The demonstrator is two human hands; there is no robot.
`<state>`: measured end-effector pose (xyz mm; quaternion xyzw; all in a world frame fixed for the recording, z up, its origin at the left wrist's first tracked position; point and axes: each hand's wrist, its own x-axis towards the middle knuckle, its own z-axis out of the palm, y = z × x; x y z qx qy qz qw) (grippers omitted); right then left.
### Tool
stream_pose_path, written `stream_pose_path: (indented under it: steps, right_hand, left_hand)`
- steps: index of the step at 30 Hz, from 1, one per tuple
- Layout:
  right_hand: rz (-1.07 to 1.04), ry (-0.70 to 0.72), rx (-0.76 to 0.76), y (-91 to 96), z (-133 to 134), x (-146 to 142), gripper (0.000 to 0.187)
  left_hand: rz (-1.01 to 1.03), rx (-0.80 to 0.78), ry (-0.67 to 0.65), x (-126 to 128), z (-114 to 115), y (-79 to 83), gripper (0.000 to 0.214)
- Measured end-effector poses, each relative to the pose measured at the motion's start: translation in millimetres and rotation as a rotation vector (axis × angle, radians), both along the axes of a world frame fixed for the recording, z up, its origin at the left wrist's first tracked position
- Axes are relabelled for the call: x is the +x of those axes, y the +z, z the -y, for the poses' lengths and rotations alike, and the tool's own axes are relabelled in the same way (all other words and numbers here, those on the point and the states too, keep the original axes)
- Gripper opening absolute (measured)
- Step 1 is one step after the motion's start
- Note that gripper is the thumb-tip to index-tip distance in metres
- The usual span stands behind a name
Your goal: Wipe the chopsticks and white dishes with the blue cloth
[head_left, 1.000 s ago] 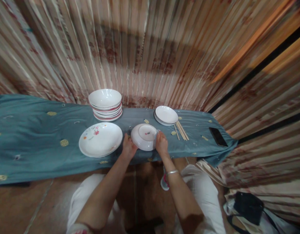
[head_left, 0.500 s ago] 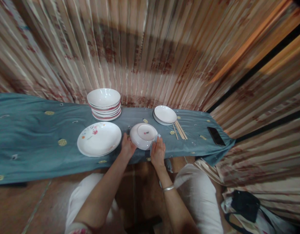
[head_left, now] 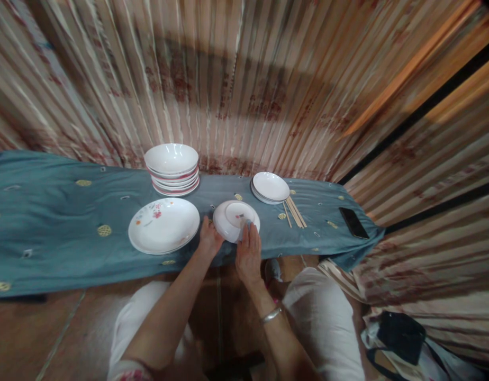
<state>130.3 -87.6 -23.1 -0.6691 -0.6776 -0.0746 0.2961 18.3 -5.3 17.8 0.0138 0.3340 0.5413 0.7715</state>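
A white bowl [head_left: 231, 209] is tipped with its underside up, so the foot ring and a small mark face me. My left hand [head_left: 210, 238] grips its left rim. Against the underside, near the lower right, my right hand [head_left: 249, 254] presses a small pale-blue cloth [head_left: 246, 224], mostly hidden under the fingers. An oval white plate with painted flowers [head_left: 165, 227] lies left of the bowl, seemingly on top of another plate.
Behind the oval plate stands a stack of bowls and plates [head_left: 174, 174]. Small dishes [head_left: 270, 186], several wooden chopsticks [head_left: 295, 212] and a black phone [head_left: 353, 223] lie on the right. A green cloth [head_left: 70, 227] covers the narrow table, with a curtain [head_left: 228, 79] behind.
My right hand, with the cloth, has moved left from the bowl's right edge onto its underside. My left hand keeps its grip on the rim.
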Motion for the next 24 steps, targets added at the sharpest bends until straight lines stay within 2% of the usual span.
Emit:
stream_pose_path:
  steps: [13, 24]
  right_hand:
    - [0.235, 0.239, 0.019, 6.6, -4.9, -6.2, 0.055]
    - [0.338, 0.524, -0.005, 26.4, -31.6, -13.2, 0.044]
  left_hand:
    - [0.055, 0.017, 0.001, 1.1, 5.8, 12.4, 0.057]
    - [0.005, -0.041, 0.129, 2.7, 6.2, 12.1, 0.04]
